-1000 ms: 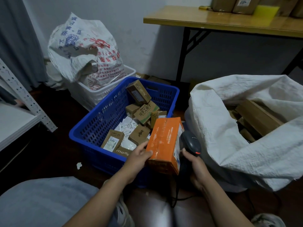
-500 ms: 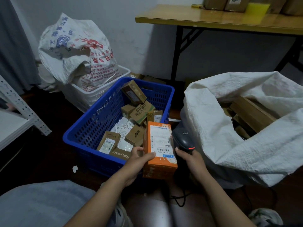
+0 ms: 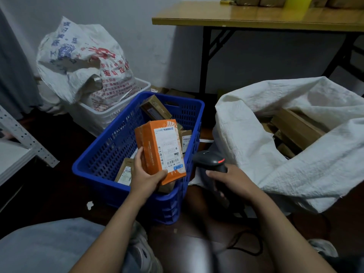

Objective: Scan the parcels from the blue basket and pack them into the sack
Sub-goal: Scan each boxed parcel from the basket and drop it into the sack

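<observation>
**A person held an orange parcel [image 3: 157, 148] above the blue basket [image 3: 102, 154], with a handheld scanner [image 3: 209, 161] just beside it.**

The left hand [image 3: 146, 179] gripped the parcel's lower end. Its thumb lay across the bottom of the white shipping label and its fingers curled round the side, and the box stood tilted with the label facing the camera. The right hand [image 3: 233, 180] was wrapped round the black scanner's handle. The scanner's head, marked in red, sat near the parcel without touching it. Brown parcels [image 3: 155, 110] lay inside the basket on the dark floor. To the right, the white woven sack [image 3: 246, 134] gaped open, with brown boxes [image 3: 295, 129] inside. Behind the blue basket, a white basket [image 3: 110, 115] held a printed bag [image 3: 84, 62], and a wooden table [image 3: 256, 18] stood by the wall.
</observation>
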